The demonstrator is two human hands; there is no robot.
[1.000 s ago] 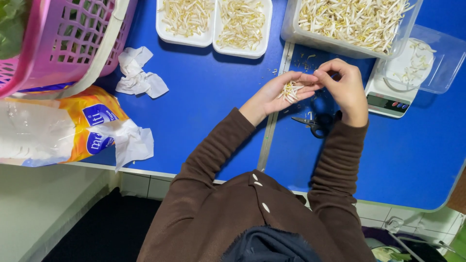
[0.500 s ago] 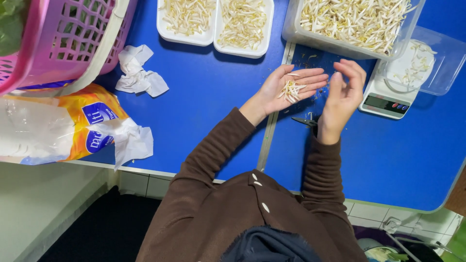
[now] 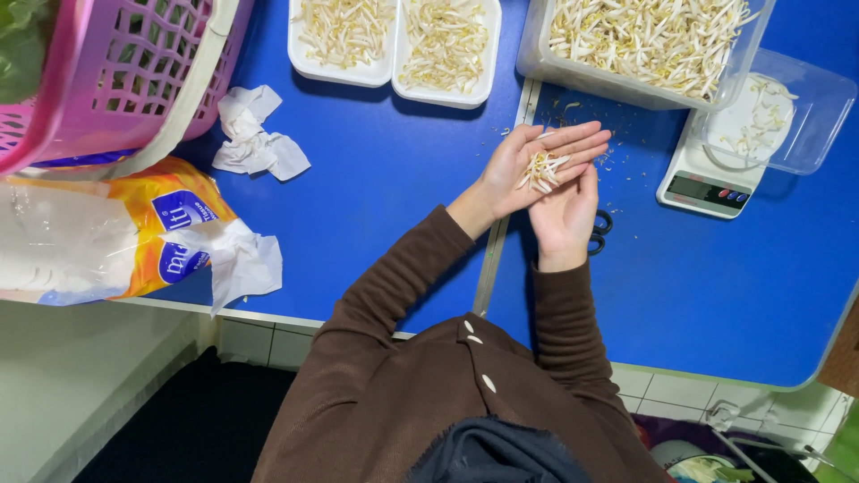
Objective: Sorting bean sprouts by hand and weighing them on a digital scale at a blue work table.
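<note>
Bright, even overhead light; soft shadows, sharp focus throughout.

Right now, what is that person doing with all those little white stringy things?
A person in a brown sweater holds a small bunch of bean sprouts in the open left hand. The right hand sits just under it, palm up. On the blue table are a big clear tub full of sprouts, two white trays of them, and a kitchen scale. Black scissors peek out beneath the hands.

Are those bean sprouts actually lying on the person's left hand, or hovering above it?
Touching. The head view shows the small bunch of bean sprouts lying directly on the open palm of the left hand, with the right hand just beneath it.
</note>
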